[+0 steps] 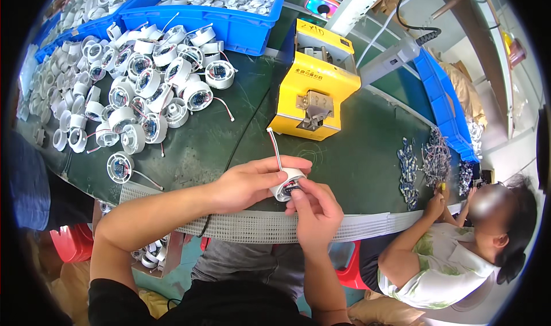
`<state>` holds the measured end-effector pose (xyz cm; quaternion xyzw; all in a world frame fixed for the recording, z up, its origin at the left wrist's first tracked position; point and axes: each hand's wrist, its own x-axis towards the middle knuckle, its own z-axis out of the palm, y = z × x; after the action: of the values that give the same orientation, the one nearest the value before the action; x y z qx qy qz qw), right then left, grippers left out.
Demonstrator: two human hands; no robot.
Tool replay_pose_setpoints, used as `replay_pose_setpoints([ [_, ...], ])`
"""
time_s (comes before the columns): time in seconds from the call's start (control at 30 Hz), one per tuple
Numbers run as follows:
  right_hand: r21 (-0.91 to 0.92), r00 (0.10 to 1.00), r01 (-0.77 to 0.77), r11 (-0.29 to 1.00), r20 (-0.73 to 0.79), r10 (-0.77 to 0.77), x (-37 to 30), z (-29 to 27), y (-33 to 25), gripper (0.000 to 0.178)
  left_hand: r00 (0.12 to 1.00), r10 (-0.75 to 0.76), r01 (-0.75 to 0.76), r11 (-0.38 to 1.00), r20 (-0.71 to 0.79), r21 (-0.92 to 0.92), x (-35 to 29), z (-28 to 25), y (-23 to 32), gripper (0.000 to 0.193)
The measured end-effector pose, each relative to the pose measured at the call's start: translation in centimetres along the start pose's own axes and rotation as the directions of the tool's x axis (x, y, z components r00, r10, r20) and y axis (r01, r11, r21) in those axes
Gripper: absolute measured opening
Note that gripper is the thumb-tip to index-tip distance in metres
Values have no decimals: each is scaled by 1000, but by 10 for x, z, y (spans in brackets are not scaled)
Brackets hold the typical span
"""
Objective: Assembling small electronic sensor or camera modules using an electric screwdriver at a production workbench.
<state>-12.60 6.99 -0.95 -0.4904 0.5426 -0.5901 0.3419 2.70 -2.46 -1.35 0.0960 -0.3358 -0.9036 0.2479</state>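
Observation:
Near the table's front edge, my left hand is closed around a white round plastic housing. A dark circuit board shows in its opening, and a thin cable with a small white plug stands up from it. My right hand pinches at the housing's open side, thumb and fingertips at the board. What exactly lies under those fingertips is hidden. To the left on the table, a similar housing lies with its board facing up and its cable trailing right.
A yellow machine stands beyond my hands. Piled housings cover the left side, with blue bins of white parts behind. At right, a co-worker sits near bundles of wired boards. A white mesh strip edges the table.

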Motion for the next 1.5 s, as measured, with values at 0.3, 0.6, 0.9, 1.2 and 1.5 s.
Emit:
replay_pose_setpoints([
  [0.3, -63, 957, 221, 973, -177, -229, 13, 10, 9, 36, 984, 172, -178, 945, 45, 273, -1, 9, -12, 50],
  [0.6, -365, 844, 347, 864, -280, -457, 94, -26, -14, 59, 955, 6, 110, 920, -296, 376, 4, -8, 2, 32],
  [0.9, -51, 814, 557, 829, -165, -557, 152, -11, -47, 66, 924, -6, 161, 913, -383, 374, 4, -11, 1, 32],
  [1.2, 137, 875, 471, 871, -199, -442, 170, 36, -30, 56, 919, -46, 193, 919, -392, 344, 7, -10, 3, 30],
  [1.5, 229, 892, 446, 865, -192, -410, 120, 39, -34, 63, 893, -10, 212, 891, -449, 401, 8, -10, 0, 28],
])
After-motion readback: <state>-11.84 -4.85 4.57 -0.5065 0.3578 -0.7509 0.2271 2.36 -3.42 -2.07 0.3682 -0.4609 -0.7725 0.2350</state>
